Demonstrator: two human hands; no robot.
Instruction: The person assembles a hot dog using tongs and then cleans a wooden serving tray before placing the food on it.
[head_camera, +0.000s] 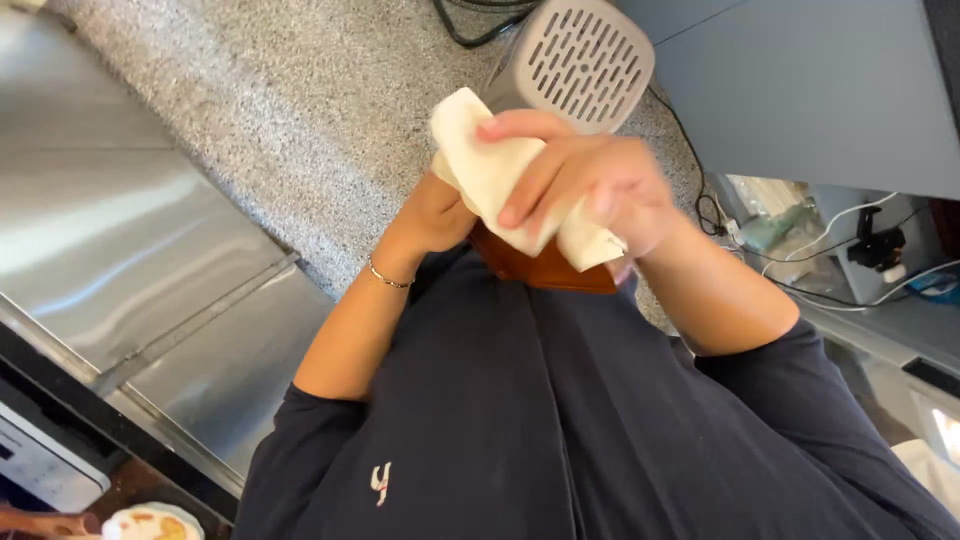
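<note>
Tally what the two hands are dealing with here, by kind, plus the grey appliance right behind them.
Hands: 2, left hand and right hand
White cloth: 1
Brown wooden item: 1
Bracelet: 1
Grey vented appliance: 1
Total: 6

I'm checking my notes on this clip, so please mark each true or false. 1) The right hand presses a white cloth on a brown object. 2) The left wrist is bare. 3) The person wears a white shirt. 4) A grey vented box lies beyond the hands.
1) True: the right hand has its grip on the white cloth, against the brown object.
2) False: there is a thin bracelet on the wrist below the left hand.
3) False: the shirt is dark navy.
4) True: the grey vented box lies just beyond the hands, on a speckled surface.
</note>
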